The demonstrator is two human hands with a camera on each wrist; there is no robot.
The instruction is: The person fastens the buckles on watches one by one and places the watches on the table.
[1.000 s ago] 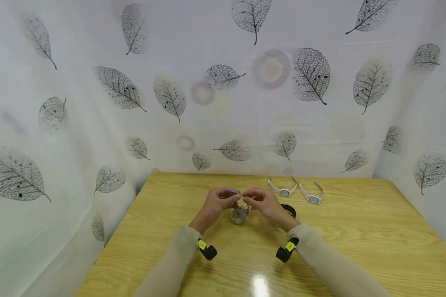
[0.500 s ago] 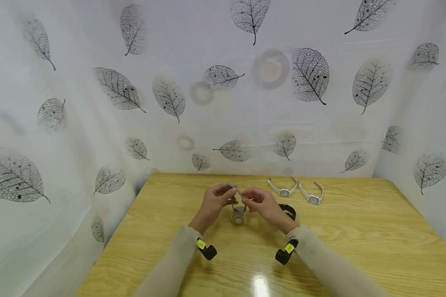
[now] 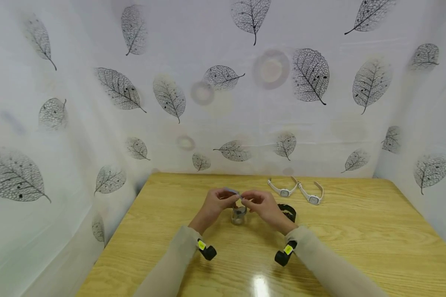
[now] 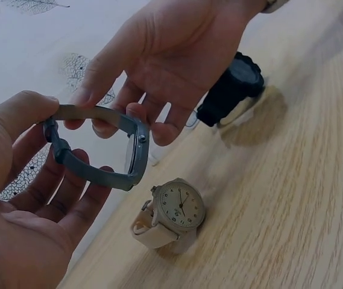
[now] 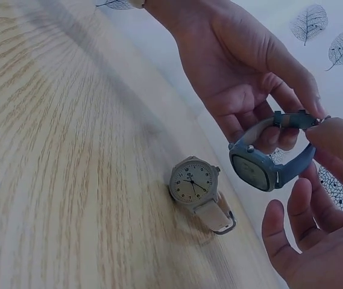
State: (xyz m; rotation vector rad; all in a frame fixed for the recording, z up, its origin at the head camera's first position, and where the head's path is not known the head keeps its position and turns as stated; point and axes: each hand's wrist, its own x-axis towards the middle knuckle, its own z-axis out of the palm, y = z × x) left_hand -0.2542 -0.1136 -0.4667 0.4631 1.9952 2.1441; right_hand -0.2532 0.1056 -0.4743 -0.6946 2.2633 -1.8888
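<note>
Between my hands a grey-blue watch [image 5: 252,170] hangs above the table, its strap [image 4: 96,174] bent round into a loop. My left hand [image 3: 214,206] pinches the strap on the buckle side, thumb on top and fingers underneath. From the other side my right hand [image 3: 266,207] pinches the strap near the join, its lower fingers spread loosely. The watch case is tilted, with its dial turned away in the left wrist view. Below it, a watch with a round pale dial [image 4: 182,205] and a light strap [image 5: 213,215] stands on the table, partly overlapped in the head view.
A black watch [image 3: 288,212] lies beside my right wrist. Farther back on the wooden table [image 3: 357,239] lie two white watches, one [image 3: 284,192] left of the other [image 3: 314,199], with straps spread. A leaf-printed curtain [image 3: 260,123] stands behind the table.
The strap's end between my fingers tipped upward half a second ago and has come down again. Both hands stay nearly in place, their fingertips closer together than half a second ago.
</note>
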